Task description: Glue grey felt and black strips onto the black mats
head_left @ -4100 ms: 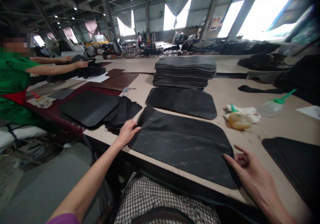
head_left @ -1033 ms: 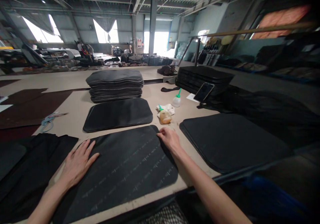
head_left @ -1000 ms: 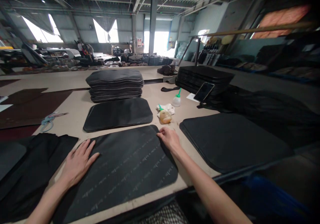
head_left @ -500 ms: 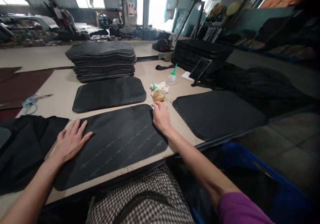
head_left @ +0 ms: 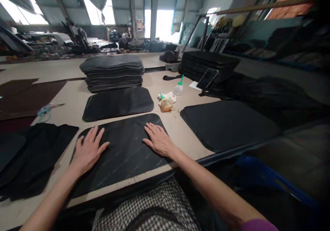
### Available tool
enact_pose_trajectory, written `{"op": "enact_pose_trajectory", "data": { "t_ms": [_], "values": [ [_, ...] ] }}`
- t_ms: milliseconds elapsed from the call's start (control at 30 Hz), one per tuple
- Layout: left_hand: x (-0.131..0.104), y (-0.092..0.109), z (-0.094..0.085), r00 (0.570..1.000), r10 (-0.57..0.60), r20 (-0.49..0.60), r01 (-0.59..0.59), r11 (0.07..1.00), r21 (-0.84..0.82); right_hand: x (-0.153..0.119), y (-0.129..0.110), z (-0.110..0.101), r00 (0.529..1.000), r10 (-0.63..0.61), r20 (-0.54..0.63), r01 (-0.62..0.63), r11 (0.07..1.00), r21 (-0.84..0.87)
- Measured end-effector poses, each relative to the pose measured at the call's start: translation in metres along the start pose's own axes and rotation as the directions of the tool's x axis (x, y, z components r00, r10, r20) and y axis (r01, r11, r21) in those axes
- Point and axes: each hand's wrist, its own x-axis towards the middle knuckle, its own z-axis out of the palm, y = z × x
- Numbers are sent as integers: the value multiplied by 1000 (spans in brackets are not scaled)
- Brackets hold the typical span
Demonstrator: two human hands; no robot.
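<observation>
The right hand [head_left: 160,142] had been shifted inward from the far right corner of the dark panel [head_left: 122,160], and its palm and fingers were now laid over the top. With that corner let go, the panel appeared to be steadied or smoothed from above rather than aligned by its edge. The left hand [head_left: 87,152] was kept on the left part, its fingers spread wide; the right was also opened, its fingers closer together and its thumb held apart. Nothing was seen gripped by either.

The panel was laid flat along the near edge of the surface [head_left: 171,131], just in front of a low stack of dark pieces [head_left: 118,103] and between black cloth pieces [head_left: 48,151] and the right-hand stack [head_left: 229,124]. It was matt and nearly black, with rounded corners and faint, pale slanting rows of marks, too blurred to be read.
</observation>
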Motion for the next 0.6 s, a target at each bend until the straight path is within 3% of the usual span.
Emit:
{"op": "enact_pose_trajectory", "data": {
  "t_ms": [100,167,300,600],
  "values": [
    [-4,33,-4,995,95,22,-94,994,-49,2,0,-1,1000,0,2,0,1000,-11],
    [-6,44,-3,992,126,33,-123,990,-76,3,-1,-2,1000,0,12,0,1000,-22],
    [-7,44,0,991,135,26,-131,986,-102,-3,-6,-5,999,-5,43,7,998,-57],
    [-7,43,0,991,123,45,-118,989,-85,-46,-23,-22,994,-57,96,60,998,-33]
  ]
}}
